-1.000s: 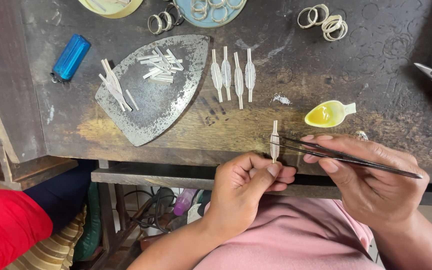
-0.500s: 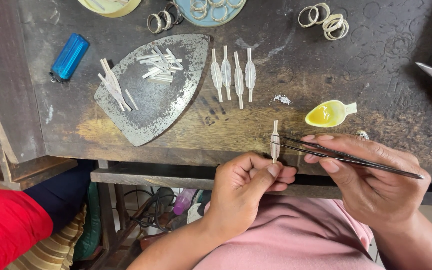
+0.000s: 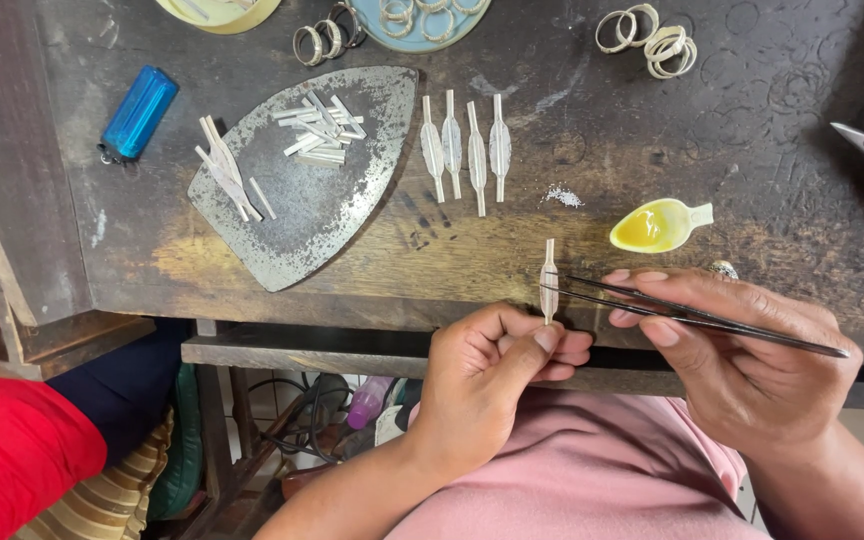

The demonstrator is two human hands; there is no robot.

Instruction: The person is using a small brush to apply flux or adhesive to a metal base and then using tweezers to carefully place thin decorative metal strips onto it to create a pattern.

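Your left hand (image 3: 492, 365) pinches the leaf-shaped metal piece (image 3: 549, 280) upright by its stem, at the counter (image 3: 752, 140) edge. Right hand (image 3: 742, 350) grips tweezers (image 3: 692, 318), tips on the piece's middle. Four finished pieces (image 3: 464, 150) lie at 11 o'clock.

surface (image 3: 652, 110): dark scarred wood, worn pale patch beyond the fingers | wooden ledge (image 3: 282, 350) beneath its near edge | tiled floor (image 3: 282, 400) below, cluttered | light: even, soft

Jeweller's workshop: scarred workbench (image 3: 652, 130), rings (image 3: 652, 35).
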